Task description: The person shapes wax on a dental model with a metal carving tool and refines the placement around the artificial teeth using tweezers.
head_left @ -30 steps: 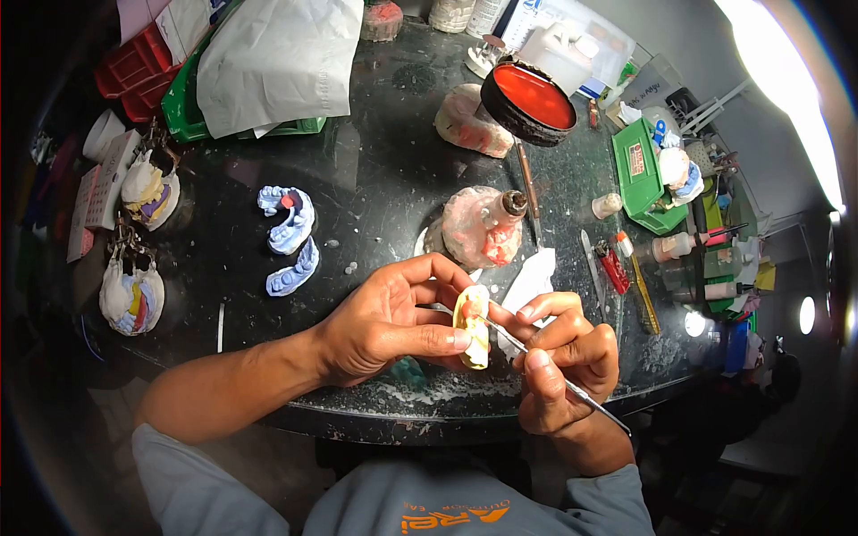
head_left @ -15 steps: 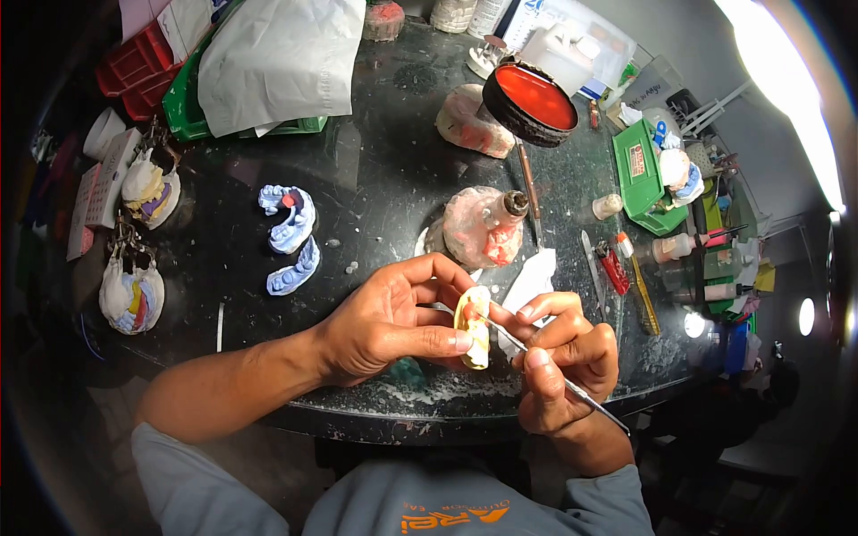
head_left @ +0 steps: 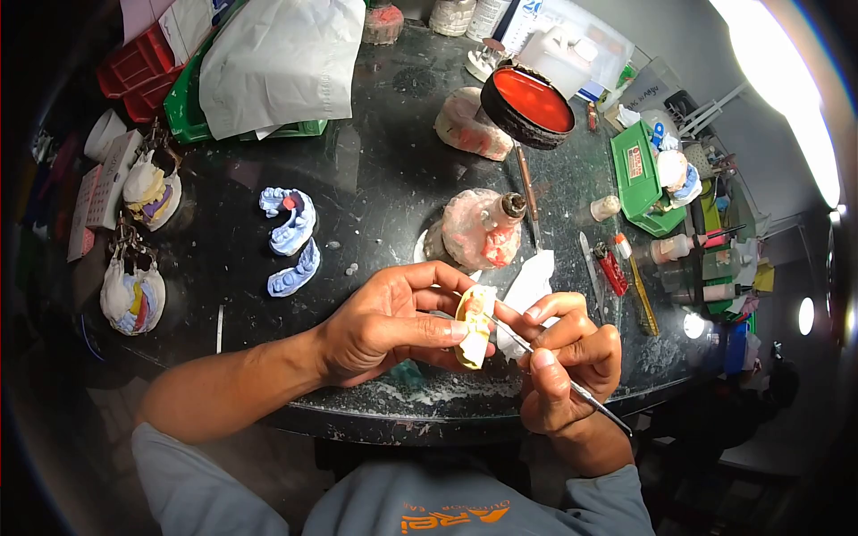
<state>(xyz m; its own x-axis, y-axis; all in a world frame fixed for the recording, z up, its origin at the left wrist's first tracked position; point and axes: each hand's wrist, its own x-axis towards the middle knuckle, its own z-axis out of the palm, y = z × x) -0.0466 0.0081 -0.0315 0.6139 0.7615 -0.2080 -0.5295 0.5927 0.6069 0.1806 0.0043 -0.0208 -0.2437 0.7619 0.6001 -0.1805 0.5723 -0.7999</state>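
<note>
Between the fingers and thumb of my left hand (head_left: 384, 322) is a small pale-yellow dental cast (head_left: 474, 348), held upright above the table's front edge. My right hand (head_left: 576, 357) pinches a slim metal dental carver (head_left: 594, 402) like a pen. The carver's thin end reaches to the cast's right side, by a pinkish patch near the top; whether it touches cannot be made out. Just beyond the hands stands a wax-spattered spirit burner (head_left: 474, 228) with a dark wick holder. A white tissue (head_left: 532, 281) lies behind my right hand, partly covered by it.
A round pan of red wax (head_left: 536, 100) stands farther back. Blue dental impressions (head_left: 293, 223) lie to the left, near casts on articulators (head_left: 132, 290). At right are a knife (head_left: 593, 272), a red lighter (head_left: 612, 271) and a green tray (head_left: 636, 170).
The yellow cast has turned slightly in my left hand, showing more of its inner face. My right hand and the carver have shifted only a little.
</note>
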